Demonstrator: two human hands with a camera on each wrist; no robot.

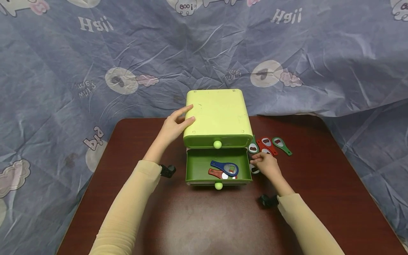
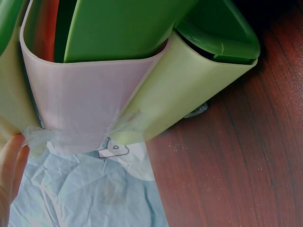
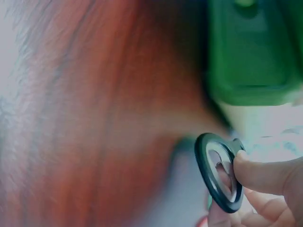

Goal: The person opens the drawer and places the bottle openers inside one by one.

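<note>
My left hand [image 1: 172,129] rests against the left side of a yellow drawer cabinet [image 1: 218,109], its thumb and fingertips on the top edge. In the left wrist view those fingers [image 2: 10,163] touch the cabinet wall beside some clear tape. Below the top drawer, a green drawer [image 1: 199,166] stands pulled out. In it lie a blue bottle opener [image 1: 223,166] and a red bottle opener [image 1: 216,173], partly overlapping. Just right of the drawer, my right hand [image 1: 267,164] pinches a dark-rimmed bottle opener [image 3: 203,163] between thumb and fingers.
Right of the cabinet, red bottle openers [image 1: 271,148] and a green bottle opener [image 1: 283,146] lie on the dark red table [image 1: 312,170]; another green one [image 1: 253,147] sits by the cabinet wall. A printed blue-grey cloth [image 1: 178,60] hangs behind. The top drawer's round knob [image 1: 217,144] faces me.
</note>
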